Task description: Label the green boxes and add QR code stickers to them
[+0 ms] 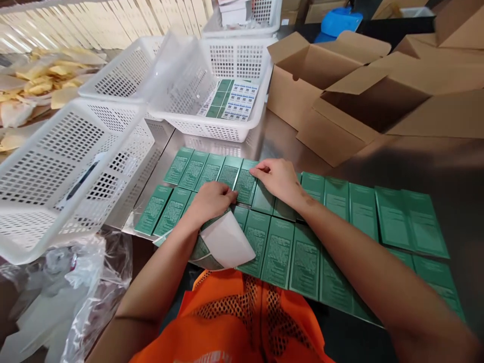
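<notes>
Several flat green boxes (pixel 278 252) lie side by side in two rows on a steel table (pixel 434 166). My left hand (pixel 212 200) rests in the middle of the rows and grips a curled label sheet (pixel 223 244) with a white backing. My right hand (pixel 278 179) lies just right of it, fingertips pressed on a green box (pixel 245 182) in the far row. Whether a small sticker sits under those fingertips cannot be made out.
A white mesh basket (pixel 227 128) behind holds sheets of green and blue labels (pixel 232 100). Another white basket (pixel 56 176) tilts at the left over clear plastic bags (pixel 75 292). Open brown cartons (pixel 340 85) stand at the back right.
</notes>
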{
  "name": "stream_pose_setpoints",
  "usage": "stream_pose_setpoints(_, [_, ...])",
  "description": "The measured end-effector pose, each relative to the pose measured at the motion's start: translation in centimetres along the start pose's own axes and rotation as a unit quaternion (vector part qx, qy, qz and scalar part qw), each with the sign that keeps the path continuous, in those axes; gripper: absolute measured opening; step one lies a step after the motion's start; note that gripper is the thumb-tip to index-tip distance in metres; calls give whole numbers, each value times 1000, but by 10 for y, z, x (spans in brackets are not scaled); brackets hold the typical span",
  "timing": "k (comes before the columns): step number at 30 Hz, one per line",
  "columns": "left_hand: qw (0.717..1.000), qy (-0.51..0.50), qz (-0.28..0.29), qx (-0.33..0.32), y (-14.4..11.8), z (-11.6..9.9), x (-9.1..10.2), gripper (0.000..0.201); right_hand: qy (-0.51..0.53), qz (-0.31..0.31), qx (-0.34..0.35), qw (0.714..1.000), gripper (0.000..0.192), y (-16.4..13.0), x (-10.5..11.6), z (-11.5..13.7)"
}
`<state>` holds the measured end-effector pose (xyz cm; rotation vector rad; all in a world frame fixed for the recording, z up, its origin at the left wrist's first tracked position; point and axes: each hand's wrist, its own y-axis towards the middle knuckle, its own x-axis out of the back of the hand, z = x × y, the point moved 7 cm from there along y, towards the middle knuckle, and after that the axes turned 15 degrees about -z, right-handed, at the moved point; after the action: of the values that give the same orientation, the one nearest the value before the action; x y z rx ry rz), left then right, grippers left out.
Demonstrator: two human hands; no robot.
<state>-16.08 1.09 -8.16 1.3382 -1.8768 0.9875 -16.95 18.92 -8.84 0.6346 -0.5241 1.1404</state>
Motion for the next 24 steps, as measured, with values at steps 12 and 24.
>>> stream_pose_setpoints(12, [1000,-29,8,-7,2,5,-4,35,18,17,-17,1000,15,2,-2,-4])
stream_pose_setpoints(24, [999,32,7,5,4,-2,-5,34,-12,2,9,1000,14,0,-2,-2])
